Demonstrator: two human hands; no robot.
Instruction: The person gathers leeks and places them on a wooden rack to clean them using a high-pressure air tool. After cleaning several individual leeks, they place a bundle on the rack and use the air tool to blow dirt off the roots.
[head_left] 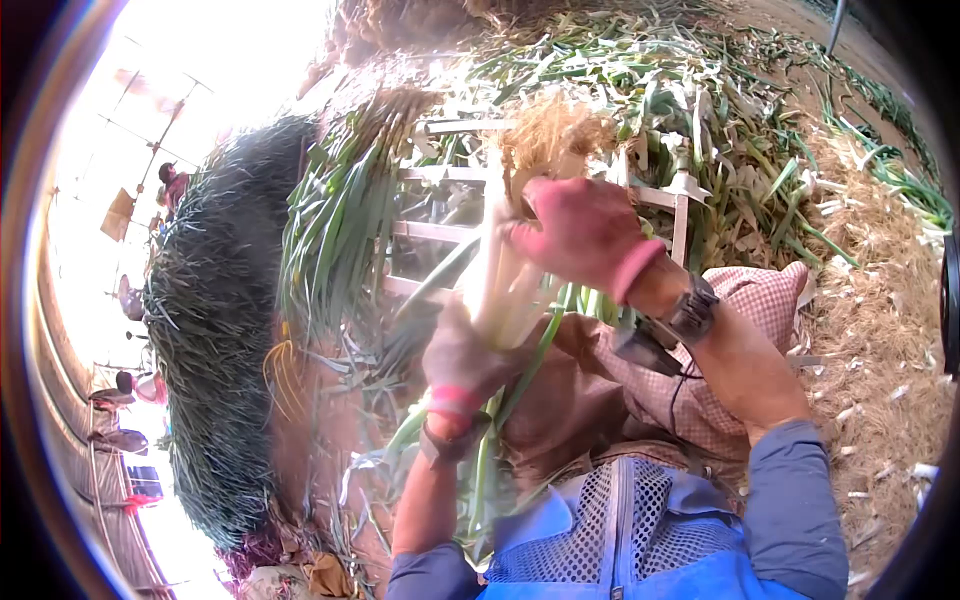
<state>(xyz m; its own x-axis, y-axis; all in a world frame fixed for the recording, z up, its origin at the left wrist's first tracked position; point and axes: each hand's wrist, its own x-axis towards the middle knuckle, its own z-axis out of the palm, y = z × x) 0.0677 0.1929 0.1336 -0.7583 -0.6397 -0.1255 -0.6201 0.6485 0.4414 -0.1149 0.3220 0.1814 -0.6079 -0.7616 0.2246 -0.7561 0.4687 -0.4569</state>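
Observation:
A bunch of large green onions (500, 290) with thick white stems is held up in front of me. Its brush of tan roots (555, 130) points away from me, and green leaves trail down past my lap. My left hand (468, 355), in a worn glove with a pink cuff, is wrapped round the lower stems and slightly blurred. My right hand (580, 232), in a red glove, is closed on the upper stems just below the roots. Beyond the stems is a pale slatted rack (435, 232), with more green onions (345, 215) laid over its left end.
A long, tall stack of green onions (220, 330) stands to the left. Loose leaves and peelings (720, 150) lie heaped beyond the rack. Cut roots and scraps (870, 330) cover the ground on the right. Several people (150, 387) are farther off at left.

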